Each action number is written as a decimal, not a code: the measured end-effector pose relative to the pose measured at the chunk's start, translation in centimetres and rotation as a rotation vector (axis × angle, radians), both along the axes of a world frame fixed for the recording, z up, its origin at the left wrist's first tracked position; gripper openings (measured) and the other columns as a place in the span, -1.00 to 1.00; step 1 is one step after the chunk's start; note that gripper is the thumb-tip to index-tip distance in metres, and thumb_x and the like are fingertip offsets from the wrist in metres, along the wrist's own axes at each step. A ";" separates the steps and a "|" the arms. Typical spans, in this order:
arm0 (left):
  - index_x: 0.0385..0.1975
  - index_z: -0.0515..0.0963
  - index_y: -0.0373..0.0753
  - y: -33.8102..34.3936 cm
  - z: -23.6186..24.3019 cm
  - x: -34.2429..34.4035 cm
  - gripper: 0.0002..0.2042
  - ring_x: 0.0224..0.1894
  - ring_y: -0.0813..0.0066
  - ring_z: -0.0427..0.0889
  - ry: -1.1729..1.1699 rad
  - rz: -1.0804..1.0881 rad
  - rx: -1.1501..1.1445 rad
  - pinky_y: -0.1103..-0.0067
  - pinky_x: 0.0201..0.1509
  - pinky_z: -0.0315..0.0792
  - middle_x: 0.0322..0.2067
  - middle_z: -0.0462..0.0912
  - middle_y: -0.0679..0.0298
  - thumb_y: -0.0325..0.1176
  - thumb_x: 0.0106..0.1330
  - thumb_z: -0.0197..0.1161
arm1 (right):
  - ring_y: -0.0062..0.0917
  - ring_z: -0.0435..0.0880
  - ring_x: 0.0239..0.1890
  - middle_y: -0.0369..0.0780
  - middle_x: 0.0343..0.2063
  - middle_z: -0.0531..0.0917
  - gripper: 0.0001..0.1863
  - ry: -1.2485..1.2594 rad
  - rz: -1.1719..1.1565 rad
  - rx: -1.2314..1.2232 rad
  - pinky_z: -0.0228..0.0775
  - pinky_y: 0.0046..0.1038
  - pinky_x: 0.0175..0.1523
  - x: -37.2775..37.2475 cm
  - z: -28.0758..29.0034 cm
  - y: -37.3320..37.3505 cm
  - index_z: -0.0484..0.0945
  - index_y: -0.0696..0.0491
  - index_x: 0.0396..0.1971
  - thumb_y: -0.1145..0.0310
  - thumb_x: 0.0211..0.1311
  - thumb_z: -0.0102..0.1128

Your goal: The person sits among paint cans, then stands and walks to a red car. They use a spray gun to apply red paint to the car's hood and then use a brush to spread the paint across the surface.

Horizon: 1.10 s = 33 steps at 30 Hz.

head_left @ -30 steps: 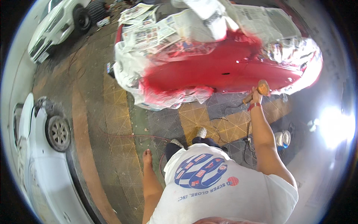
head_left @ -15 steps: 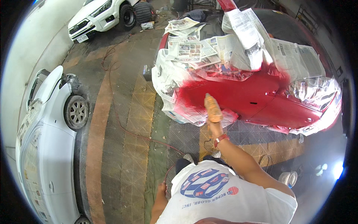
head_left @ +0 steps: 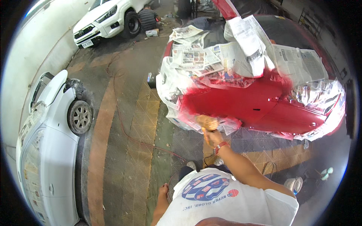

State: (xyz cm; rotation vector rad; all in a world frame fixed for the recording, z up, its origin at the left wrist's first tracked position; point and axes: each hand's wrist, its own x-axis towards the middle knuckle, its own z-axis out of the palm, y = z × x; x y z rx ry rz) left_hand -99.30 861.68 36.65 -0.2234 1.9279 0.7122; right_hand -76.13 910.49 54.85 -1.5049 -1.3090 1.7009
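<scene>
My right hand grips a spray gun with a yellowish-brown, ribbed-looking body, slightly blurred. It is held out at the lower left edge of a glossy red car body panel, apart from the paint. Newspaper sheets cover the car around the red area, and red overspray tints the nearest sheets. Low beside my body, my left hand is closed; a thin red hose seems to run into it, partly hidden by my shirt.
A silver-white car with its front end stripped stands at left. A white pickup is at far left, a crouching person beside its wheel. The hose crosses the floor mats. A white bucket stands at right; a dark box sits near the red car.
My right hand has lowered and drawn slightly left; the spray gun has swung from pointing away to pointing left. My left hand stays low at my side.
</scene>
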 end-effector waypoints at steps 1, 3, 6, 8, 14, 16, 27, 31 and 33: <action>0.19 0.53 -0.46 -0.2 0.4 0.3 -0.53 -0.15 0.32 0.64 -0.002 0.029 -0.028 0.29 0.00 0.53 -0.13 0.71 0.12 -0.11 0.57 0.23 | -0.66 0.61 -0.37 -0.36 -0.28 0.71 -0.64 0.051 -0.090 0.012 0.45 -0.51 -0.31 2.6 -0.1 -0.2 0.65 0.13 0.09 0.50 0.29 0.40; 0.22 0.51 -0.44 -0.6 0.4 0.1 -0.50 -0.16 0.31 0.63 -0.006 -0.045 -0.052 0.27 -0.02 0.51 -0.12 0.70 0.12 -0.09 0.58 0.21 | -0.63 0.64 -0.33 -0.35 -0.25 0.73 -0.64 0.093 -0.299 0.103 0.47 -0.45 -0.28 7.0 1.4 -0.9 0.68 0.11 0.07 0.39 0.30 0.42; 0.29 0.48 -0.41 2.4 1.4 -1.2 -0.49 -0.16 0.32 0.62 -0.100 -0.287 -0.135 0.30 -0.04 0.48 -0.08 0.70 0.16 -0.08 0.60 0.19 | -0.59 0.64 -0.29 -0.34 -0.25 0.72 -0.67 -0.037 -0.568 0.221 0.48 -0.39 -0.23 17.0 1.3 0.5 0.67 0.07 0.06 0.37 0.31 0.40; 0.30 0.49 -0.34 2.7 2.6 -1.6 -0.52 -0.18 0.37 0.60 -0.151 -0.163 -0.021 0.36 -0.09 0.47 -0.09 0.70 0.24 -0.08 0.62 0.17 | -0.60 0.66 -0.25 -0.34 -0.25 0.71 -0.66 -0.130 -0.660 0.139 0.51 -0.41 -0.18 23.3 1.8 1.7 0.64 0.05 0.07 0.45 0.30 0.36; 0.27 0.52 -0.27 9.4 2.4 -4.4 -0.54 -0.20 0.44 0.58 -0.046 -0.246 0.033 0.47 -0.14 0.44 -0.09 0.67 0.31 -0.03 0.62 0.18 | -0.57 0.59 -0.44 -0.33 -0.40 0.64 -0.87 0.045 -1.001 0.177 0.43 -0.40 -0.36 34.4 5.3 3.9 0.61 0.04 -0.17 0.46 0.31 0.33; 0.18 0.54 -0.25 11.7 3.6 -4.8 -0.57 -0.26 0.49 0.59 0.016 -0.278 0.131 0.50 -0.25 0.42 -0.14 0.68 0.27 0.00 0.61 0.18 | -0.56 0.56 -0.47 -0.34 -0.45 0.60 -0.90 0.092 -1.107 0.193 0.42 -0.41 -0.38 37.4 4.1 4.5 0.57 0.03 -0.22 0.46 0.35 0.31; 0.17 0.56 -0.39 10.4 9.9 -3.8 -0.57 -0.24 0.45 0.55 0.090 -0.179 0.074 0.48 -0.14 0.46 -0.19 0.64 0.25 -0.11 0.61 0.18 | -0.58 0.57 -0.42 -0.37 -0.44 0.59 -0.89 0.044 -0.961 -0.321 0.39 -0.38 -0.37 23.6 -15.8 1.9 0.64 -0.03 -0.12 0.34 0.42 0.26; 0.08 0.59 -0.39 -1.3 7.0 -1.4 -0.60 -0.41 0.45 0.54 0.031 -0.041 -0.018 0.47 -0.36 0.42 -0.34 0.64 0.27 -0.11 0.59 0.20 | -0.53 0.63 -0.29 -0.33 -0.27 0.67 -0.72 -0.077 -0.439 -0.162 0.49 -0.33 -0.19 5.9 -8.9 -2.4 0.64 0.03 0.01 0.31 0.36 0.39; 0.04 0.61 -0.37 -1.4 7.0 -0.4 -0.61 -0.45 0.46 0.53 0.000 -0.094 -0.071 0.49 -0.43 0.38 -0.38 0.62 0.26 -0.10 0.58 0.20 | -0.50 0.70 -0.19 -0.28 -0.15 0.75 -0.54 -0.129 -0.253 -0.088 0.58 -0.33 -0.08 2.8 -9.2 -3.2 0.63 0.07 0.18 0.31 0.31 0.46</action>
